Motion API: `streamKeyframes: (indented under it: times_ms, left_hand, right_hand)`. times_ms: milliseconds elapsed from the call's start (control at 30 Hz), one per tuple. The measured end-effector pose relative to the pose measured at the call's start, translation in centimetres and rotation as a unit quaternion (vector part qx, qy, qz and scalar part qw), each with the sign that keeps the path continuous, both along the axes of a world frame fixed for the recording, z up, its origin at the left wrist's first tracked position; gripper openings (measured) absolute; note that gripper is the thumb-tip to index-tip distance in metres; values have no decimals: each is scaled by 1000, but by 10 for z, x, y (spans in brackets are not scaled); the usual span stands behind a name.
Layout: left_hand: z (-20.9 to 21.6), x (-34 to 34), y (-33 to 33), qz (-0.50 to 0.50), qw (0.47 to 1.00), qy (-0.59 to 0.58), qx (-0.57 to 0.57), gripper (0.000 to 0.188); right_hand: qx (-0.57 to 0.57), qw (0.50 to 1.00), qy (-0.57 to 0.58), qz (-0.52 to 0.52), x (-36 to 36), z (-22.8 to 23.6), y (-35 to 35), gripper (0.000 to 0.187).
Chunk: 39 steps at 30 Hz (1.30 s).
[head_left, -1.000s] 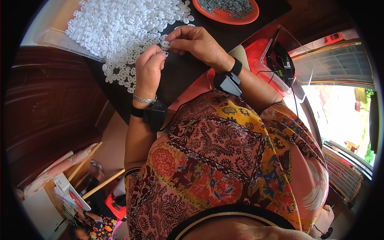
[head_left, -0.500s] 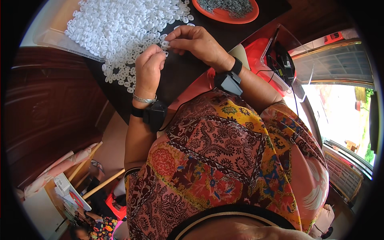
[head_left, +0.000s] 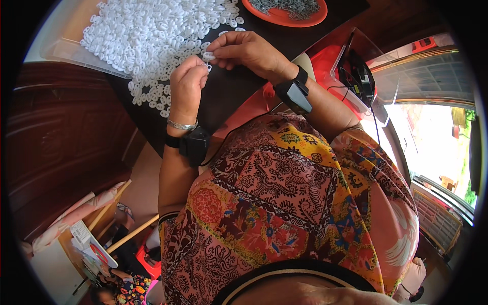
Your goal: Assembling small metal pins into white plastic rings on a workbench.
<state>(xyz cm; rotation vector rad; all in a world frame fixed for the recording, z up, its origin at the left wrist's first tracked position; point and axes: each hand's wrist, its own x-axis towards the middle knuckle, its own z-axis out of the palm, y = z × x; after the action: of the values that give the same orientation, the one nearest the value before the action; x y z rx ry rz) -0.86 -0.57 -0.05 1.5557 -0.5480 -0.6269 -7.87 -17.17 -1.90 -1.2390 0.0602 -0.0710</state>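
Pinched in the thumb and fingertips of my right hand (head_left: 250, 53) is a small white oval plastic piece (head_left: 208, 55) with two holes. Close beside it, my left hand (head_left: 187, 85) is closed, and the end of another small white piece (head_left: 209, 67) pokes out at its fingertips. The two hands nearly touch over the near edge of a large heap of the same white oval pieces (head_left: 147, 38). Whether a metal pin is in either hand is too small to make out.
An orange-red plate (head_left: 284, 19) of small grey metal parts (head_left: 292, 7) stands at the far side of the dark table (head_left: 223, 109). A clear plastic tray (head_left: 86, 60) lies under the heap's left side. A clear box with black devices (head_left: 362, 84) is at the right. Another person sits lower left.
My right hand has shifted slightly left and away, with its white piece now showing more plainly. My left hand has moved only a little.
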Motion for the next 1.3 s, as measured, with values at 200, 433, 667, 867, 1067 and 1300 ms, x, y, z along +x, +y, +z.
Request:
streamKeyframes:
  times_ms: [200,433,667,867,1067,1300]
  left_hand:
    - [0,0,-1,15,1000,2,-3,20]
    - [1,0,-2,14,1000,-1,10,21]
    - [-3,-1,-2,13,1000,-20,-4,20]
    - [5,-6,-2,7,1000,2,23,19]
    - [4,-4,0,-22,1000,17,15,15]
    - [3,-5,-3,4,1000,30,3,15]
  right_hand:
    - [-9,1000,-14,-7,0,-1,2,17]
    - [-43,998,-44,-27,1,-6,6,15]
    - [-98,992,-66,-36,-1,-4,9,14]
    - [-132,987,-74,-50,-3,-4,8,14]
    - [-167,980,-101,-51,-8,0,11,23]
    - [-323,933,-128,-95,-14,5,17,35]
